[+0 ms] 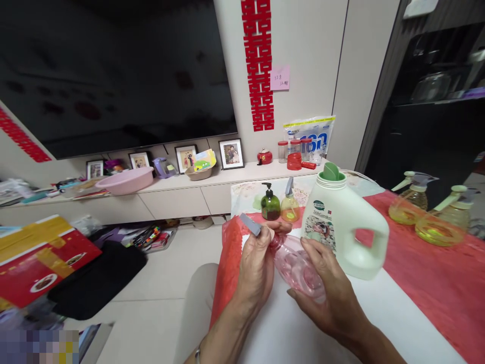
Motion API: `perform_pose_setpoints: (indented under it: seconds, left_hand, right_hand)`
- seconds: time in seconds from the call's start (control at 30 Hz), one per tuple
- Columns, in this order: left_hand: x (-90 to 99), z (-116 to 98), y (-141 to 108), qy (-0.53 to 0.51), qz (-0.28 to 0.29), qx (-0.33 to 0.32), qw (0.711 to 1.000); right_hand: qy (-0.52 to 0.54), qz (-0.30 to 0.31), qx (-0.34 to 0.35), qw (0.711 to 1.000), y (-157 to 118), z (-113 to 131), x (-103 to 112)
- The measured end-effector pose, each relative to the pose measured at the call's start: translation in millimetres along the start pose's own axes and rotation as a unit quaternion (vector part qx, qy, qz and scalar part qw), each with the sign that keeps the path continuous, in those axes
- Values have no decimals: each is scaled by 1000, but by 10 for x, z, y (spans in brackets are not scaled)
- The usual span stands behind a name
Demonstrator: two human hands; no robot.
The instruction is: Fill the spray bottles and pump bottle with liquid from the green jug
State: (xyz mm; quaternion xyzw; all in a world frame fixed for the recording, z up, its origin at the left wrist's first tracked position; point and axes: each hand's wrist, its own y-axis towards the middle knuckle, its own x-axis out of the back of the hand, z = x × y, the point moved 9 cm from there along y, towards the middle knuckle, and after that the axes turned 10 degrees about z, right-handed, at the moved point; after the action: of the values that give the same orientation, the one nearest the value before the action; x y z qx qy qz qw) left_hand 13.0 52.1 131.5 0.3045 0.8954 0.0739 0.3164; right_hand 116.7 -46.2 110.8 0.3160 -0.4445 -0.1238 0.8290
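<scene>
A clear pink spray bottle [297, 265] lies tilted between my two hands, above the white part of the table. My left hand [259, 258] is closed around its neck and grey spray head [250, 225], thumb on top. My right hand [329, 283] grips the body of the bottle from the right, thumb below and fingers above. Just behind my right hand stands a large pale green jug [359, 222] with a handle and a green piece in its mouth. Past my left hand are a dark green pump bottle [270, 206] and a yellowish spray bottle [290, 207].
Two clear spray bottles [441, 222] with yellow liquid stand on the red cloth [447, 283] at right. Along the low cabinet sit a pink basin [127, 181], framed photos, a red teapot [264, 156] and red-lidded jars. Boxes and a black bag [98, 278] lie on the floor at left.
</scene>
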Motion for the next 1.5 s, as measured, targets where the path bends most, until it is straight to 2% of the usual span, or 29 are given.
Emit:
perform_pose_setpoints:
  seconds: [0.17, 0.43, 0.5, 0.57, 0.6, 0.63, 0.7, 0.73, 0.77, 0.8, 0.83, 0.9, 0.93, 0.97, 1.0, 1.03, 1.1, 1.13, 1.17, 1.2, 1.23, 1.27, 1.3, 1.33, 1.37, 1.4, 1.43, 1.47, 1.5]
  left_hand:
    - [16, 7, -11, 11, 9, 4, 1000]
    - [79, 96, -27, -1, -3, 9, 1000]
    - [60, 84, -16, -3, 10, 8, 1000]
    - [49, 79, -2, -12, 26, 11, 1000]
    - [49, 84, 3, -19, 34, 14, 999]
    - [51, 92, 8, -25, 42, 18, 999]
    - [73, 116, 10, -32, 50, 21, 998]
    - [99, 131, 8, -36, 45, 20, 998]
    - [135, 147, 3, -40, 33, 17, 998]
    - [177, 164, -3, -44, 17, 13, 999]
    - [221, 178, -10, -44, -3, 7, 999]
    - [295, 190, -20, -33, -37, -7, 999]
    - [324, 187, -20, -20, -50, -14, 998]
    - [352, 175, -16, -5, -62, -22, 998]
    - [381, 159, -9, 10, -76, -28, 997]
    - [415, 145, -2, 20, -92, -32, 995]
    - [478, 122, 15, 27, -121, -31, 992]
    - [496, 113, 25, 25, -129, -29, 991]
    - [499, 106, 36, 23, -129, -26, 991]
    - [490, 98, 45, 20, -125, -24, 992]
    - [470, 89, 54, 18, -115, -22, 993]
    - [442, 83, 60, 18, -102, -20, 994]
    - [412, 80, 64, 18, -89, -15, 996]
    - [379, 78, 68, 19, -74, -10, 997]
    - [346, 71, 70, 22, -59, -7, 998]
    - [315, 61, 74, 25, -45, -7, 999]
    - [286, 49, 77, 27, -30, -7, 999]
    - [264, 36, 81, 27, -19, -9, 999]
    - [252, 26, 83, 27, -12, -10, 999]
  right_hand:
    - [-14, -6, 14, 1000, -14, 65, 38]
    - [-19, -42, 81, 996, -21, 204, 156]
    - [30, -44, 62, 997, -47, 132, 120]
    - [168, -26, -14, 985, -60, -60, 18]
    - [277, -3, -70, 958, -68, -176, -90]
    - [400, 29, -127, 907, -83, -255, -236]
    - [610, 97, -218, 755, -122, -235, -536]
    - [674, 124, -246, 685, -133, -162, -637]
    - [712, 142, -266, 634, -137, -90, -701]
    - [730, 152, -285, 603, -143, -40, -748]
    - [735, 155, -307, 584, -160, -17, -793]
    - [723, 127, -366, 572, -245, -76, -886]
    - [706, 94, -394, 581, -303, -148, -915]
    - [680, 58, -410, 605, -354, -229, -919]
    - [642, 23, -405, 650, -380, -303, -883]
    - [590, -4, -376, 714, -371, -347, -808]
    - [425, -22, -258, 868, -275, -283, -578]
    - [320, -26, -186, 929, -227, -180, -462]
    - [223, -29, -119, 967, -197, -62, -374]
    - [147, -32, -66, 986, -183, 39, -311]
    - [102, -35, -32, 994, -177, 104, -265]
    - [96, -39, -27, 994, -172, 111, -225]
    - [136, -38, -50, 989, -164, 59, -204]
    - [216, -30, -97, 971, -159, -37, -218]
    - [323, -13, -157, 933, -165, -144, -287]
    - [442, 17, -221, 869, -185, -219, -417]
    - [551, 54, -275, 786, -214, -231, -574]
    - [637, 91, -311, 700, -238, -187, -710]
    - [693, 122, -329, 630, -248, -121, -802]
